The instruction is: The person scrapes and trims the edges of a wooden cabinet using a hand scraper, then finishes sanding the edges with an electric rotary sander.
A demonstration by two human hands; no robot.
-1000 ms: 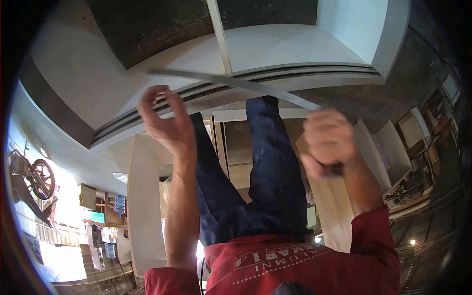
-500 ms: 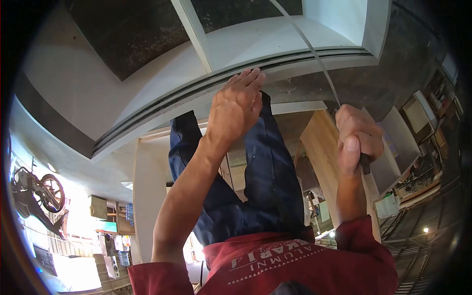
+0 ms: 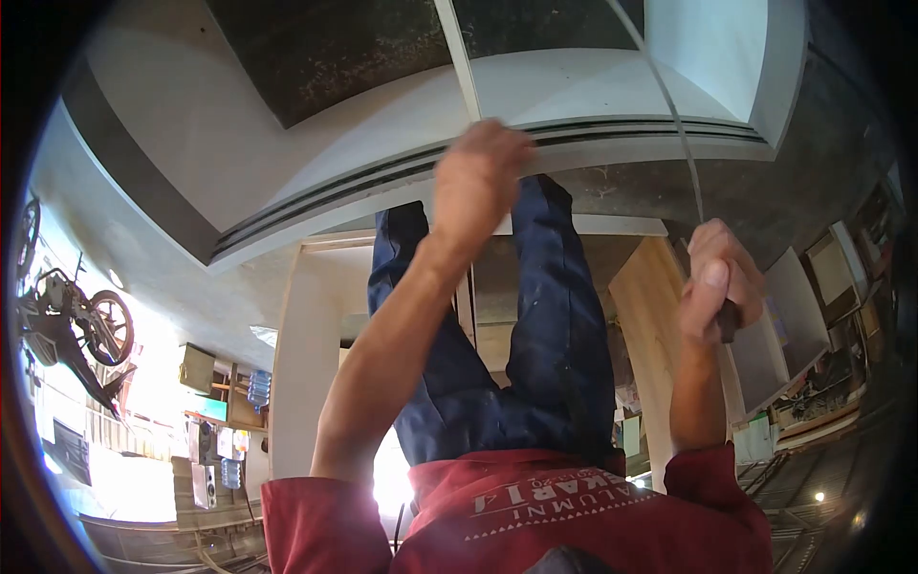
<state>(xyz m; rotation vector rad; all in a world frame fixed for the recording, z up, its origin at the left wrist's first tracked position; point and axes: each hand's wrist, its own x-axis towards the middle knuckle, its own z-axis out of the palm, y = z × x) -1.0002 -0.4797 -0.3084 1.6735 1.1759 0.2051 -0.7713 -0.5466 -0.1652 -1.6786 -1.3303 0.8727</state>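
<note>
My right hand [image 3: 722, 282] is closed around the dark handle [image 3: 730, 320] of a long, thin metal strip [image 3: 681, 132]. The strip rises from the fist, crosses the grooved edge of a white cabinet and runs out of the top of the view. My left hand [image 3: 476, 182] is over the cabinet's double track [image 3: 354, 180], close to the lower end of an upright divider [image 3: 457, 57]. Its fingers look bent but are blurred, and whether they touch the track or hold anything cannot be made out.
My legs [image 3: 564, 316] are below the track, between a pale panel [image 3: 301, 354] and a wood-grain panel [image 3: 655, 325]. A motorcycle [image 3: 72, 325] stands at the far left, near shelves with blue water bottles [image 3: 258, 390]. More cabinet parts [image 3: 789, 306] are at the right.
My left hand moved right from the left part of the track, flat half a second ago, now more bent. The strip swung from lying across the track to pointing up. The view shifted.
</note>
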